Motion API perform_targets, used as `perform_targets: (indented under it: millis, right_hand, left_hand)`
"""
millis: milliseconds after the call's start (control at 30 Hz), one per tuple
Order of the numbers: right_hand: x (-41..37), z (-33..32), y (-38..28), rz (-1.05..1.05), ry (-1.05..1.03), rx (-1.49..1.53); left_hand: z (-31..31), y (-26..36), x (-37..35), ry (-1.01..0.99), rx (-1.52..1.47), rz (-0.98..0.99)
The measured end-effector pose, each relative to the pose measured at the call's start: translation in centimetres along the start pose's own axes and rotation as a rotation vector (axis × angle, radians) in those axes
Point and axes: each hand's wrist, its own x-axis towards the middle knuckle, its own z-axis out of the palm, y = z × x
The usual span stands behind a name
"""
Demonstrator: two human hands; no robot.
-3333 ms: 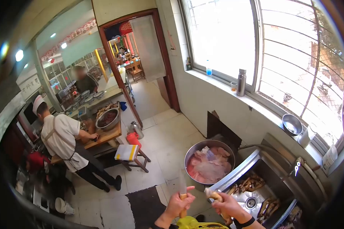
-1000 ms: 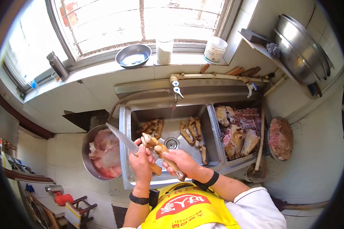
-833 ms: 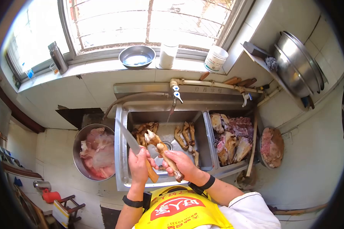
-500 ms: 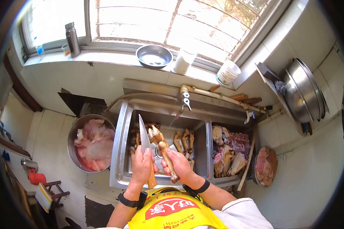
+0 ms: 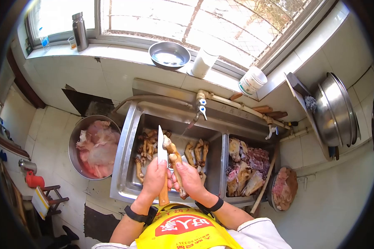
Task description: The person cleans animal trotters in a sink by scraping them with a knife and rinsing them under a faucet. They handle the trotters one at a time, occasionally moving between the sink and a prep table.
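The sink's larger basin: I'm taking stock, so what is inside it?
Browned animal feet lie at both sides; anything behind the left hand, right hand, knife and held foot is hidden.

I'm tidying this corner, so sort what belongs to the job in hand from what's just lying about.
In the job, judging by the hands:
- knife, in the left hand
- animal foot, in the right hand
- probably the sink, where similar feet lie

Apparently just about:
- steel flask
- white tub
- red container
- stool
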Motion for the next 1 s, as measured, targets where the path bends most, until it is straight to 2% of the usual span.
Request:
perform_targets:
  millis: [67, 133, 200, 233, 300, 333, 400, 433, 500, 600, 633, 700, 733, 800, 867, 933, 967, 1000]
  right_hand:
    - [0.1, -0.5, 0.2, -0.075, -0.060, -0.100]
    - [0.0, -1.1, 0.1, -0.062, -0.032, -0.122]
    - [-0.3, -1.5, 0.0, -0.040, -0.007, -0.149]
    - [-0.5, -1.6, -0.2, -0.045, 0.023, -0.213]
    - [-0.7, -2.0, -0.3, -0.049, 0.055, -0.277]
    - [-0.6, -2.2, -0.2, -0.029, 0.058, -0.269]
    - [-0.4, -2.6, 0.0, -0.011, 0.065, -0.260]
    - [-0.3, -2.7, 0.1, -0.003, 0.073, -0.265]
    - [-0.3, -2.8, 0.2, 0.007, 0.080, -0.268]
    - [0.0, -2.7, 0.3, -0.002, 0.123, -0.262]
    - [0.2, -2.9, 0.6, -0.019, 0.129, -0.253]
    - [0.4, -2.9, 0.9, -0.037, 0.138, -0.244]
    - [0.3, -2.9, 0.9, -0.061, 0.133, -0.264]
    - [0.2, -2.9, 1.0, -0.080, 0.130, -0.287]
    - [0.2, -2.8, 1.1, -0.075, 0.087, -0.184]
    - [-0.3, -2.7, 0.3, -0.049, 0.097, -0.206]
    - [-0.4, -2.7, 0.0, -0.026, 0.111, -0.225]
    - [-0.5, -2.8, 0.0, -0.026, 0.110, -0.224]
  left_hand:
    - [0.8, 0.0, 0.3, 0.000, -0.013, -0.027]
    - [1.3, -0.2, 0.7, 0.005, -0.030, -0.056]
    - [1.7, -1.0, 1.3, 0.062, 0.216, -0.031]
    - [1.7, -1.7, 1.8, 0.063, 0.215, -0.036]
    - [1.5, -3.3, 2.8, 0.170, 0.670, 0.217]
    - [1.3, -3.8, 3.1, 0.164, 0.671, 0.216]
    - [1.1, -4.5, 3.7, 0.221, 0.934, 0.380]
    - [1.3, -4.1, 3.6, 0.219, 0.933, 0.379]
    - [1.8, -2.9, 3.4, 0.166, 0.952, 0.230]
    - [2.4, -1.9, 3.4, 0.180, 1.079, 0.183]
    - [2.1, -2.8, 3.7, 0.178, 1.080, 0.182]
    - [1.0, -5.3, 4.9, 0.191, 0.928, 0.395]
    - [0.9, -4.6, 5.0, 0.189, 0.928, 0.396]
    - [1.0, -1.9, 4.3, -0.127, -0.190, -0.264]
    - [2.3, -1.3, 3.7, -0.079, -0.175, -0.253]
    - [2.4, -2.2, 4.2, -0.039, 0.088, -0.123]
    - [2.6, -2.5, 4.3, -0.038, 0.089, -0.122]
    - [2.8, -2.8, 4.4, 0.037, 0.345, -0.024]
